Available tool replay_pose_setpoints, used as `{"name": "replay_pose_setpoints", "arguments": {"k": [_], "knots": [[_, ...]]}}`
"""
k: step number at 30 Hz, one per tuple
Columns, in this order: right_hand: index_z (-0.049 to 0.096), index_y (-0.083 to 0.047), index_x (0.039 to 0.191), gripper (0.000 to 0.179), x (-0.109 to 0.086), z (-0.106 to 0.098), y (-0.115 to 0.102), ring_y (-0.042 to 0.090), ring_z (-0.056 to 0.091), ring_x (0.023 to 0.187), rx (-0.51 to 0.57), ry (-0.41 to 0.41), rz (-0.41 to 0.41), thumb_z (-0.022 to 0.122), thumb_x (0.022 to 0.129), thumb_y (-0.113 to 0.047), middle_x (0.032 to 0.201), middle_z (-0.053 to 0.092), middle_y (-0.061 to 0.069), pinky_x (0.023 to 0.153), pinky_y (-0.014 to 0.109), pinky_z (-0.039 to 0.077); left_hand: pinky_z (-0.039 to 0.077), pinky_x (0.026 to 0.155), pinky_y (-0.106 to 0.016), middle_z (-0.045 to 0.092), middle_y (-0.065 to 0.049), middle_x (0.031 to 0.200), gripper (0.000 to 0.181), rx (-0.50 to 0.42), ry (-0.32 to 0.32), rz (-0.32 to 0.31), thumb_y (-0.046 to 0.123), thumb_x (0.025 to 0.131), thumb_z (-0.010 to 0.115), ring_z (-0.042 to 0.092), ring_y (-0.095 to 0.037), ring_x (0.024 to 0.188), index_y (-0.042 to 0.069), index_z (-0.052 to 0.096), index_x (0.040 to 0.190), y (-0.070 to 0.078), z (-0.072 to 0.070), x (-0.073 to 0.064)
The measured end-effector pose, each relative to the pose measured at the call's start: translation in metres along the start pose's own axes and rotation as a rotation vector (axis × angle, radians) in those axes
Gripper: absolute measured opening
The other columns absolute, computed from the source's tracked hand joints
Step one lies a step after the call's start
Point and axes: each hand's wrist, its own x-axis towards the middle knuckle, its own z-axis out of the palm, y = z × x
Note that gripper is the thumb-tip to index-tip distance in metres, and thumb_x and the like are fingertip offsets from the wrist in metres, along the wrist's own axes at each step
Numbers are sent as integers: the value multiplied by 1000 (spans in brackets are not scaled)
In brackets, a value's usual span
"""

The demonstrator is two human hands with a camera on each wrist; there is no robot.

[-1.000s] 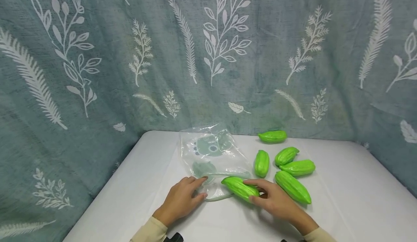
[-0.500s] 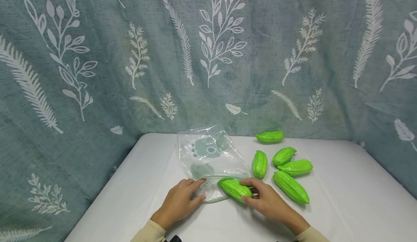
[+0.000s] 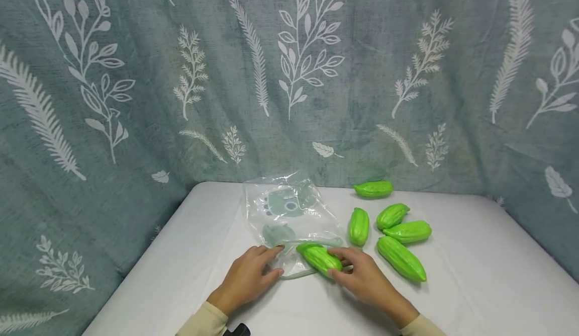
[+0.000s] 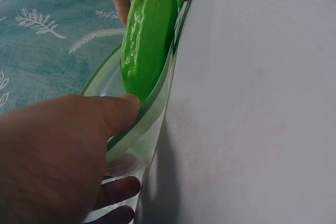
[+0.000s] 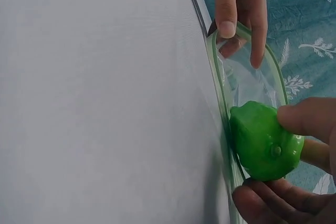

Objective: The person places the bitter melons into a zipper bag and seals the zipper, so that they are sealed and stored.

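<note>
**Green vegetable (image 3: pixel 318 258) at the mouth of a clear plastic bag (image 3: pixel 278 233)**

Looks like the loading step, with the first push past the opening in hand. Held in the right hand (image 3: pixel 367 278), with fingers and thumb curled about the rear end: the vegetable, tip aimed at the bag. In both wrist views, lies between the two pale green rims (image 5: pixel 219 72) of the mouth, near one touching or nearly so; cannot tell how deep. At the opposite end of the mouth, the left hand (image 3: pixel 246 274), with thumb and forefinger parted against the plastic; cannot tell whether pinching any of it. Flat on the white table (image 3: pixel 199 245), most of the bag, with no vegetable to be seen farther in. Off to the right, five loose vegetables (image 3: pixel 401 259), probably meant for the same bag.

Next, seems to call for keeping the mouth spread with the left hand, sliding the vegetable deeper, then letting go only once clear of the rims. Worth watching for: thin plastic snagging and bunching ahead of the tip.
</note>
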Motion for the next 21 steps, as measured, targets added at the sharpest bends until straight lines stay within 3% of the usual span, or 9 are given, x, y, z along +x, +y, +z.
{"name": "replay_pose_setpoints", "arguments": {"k": [5,13,21], "knots": [[66,-3,119,40,3,5,-5,17,64,88,-35,50,-13,81,83,-13,101,64,3,75,31,57,53,74,-34,68,4,106,52,2,11,11,37,90,75,61,-13,95,21,63,137,-1,1,-1],[66,-7,121,43,0,2,-8,17,66,93,-45,51,73,83,82,-15,105,65,2,79,33,57,52,75,-33,67,5,109,52,-8,-28,-10,39,91,72,60,-12,96,22,61,139,1,1,1],[67,-7,120,40,-7,-6,-9,25,66,99,-83,78,-43,82,82,-9,113,66,3,75,31,57,52,75,-34,67,6,108,52,14,-39,-16,40,90,73,60,-12,96,23,61,139,0,-1,0]]}}
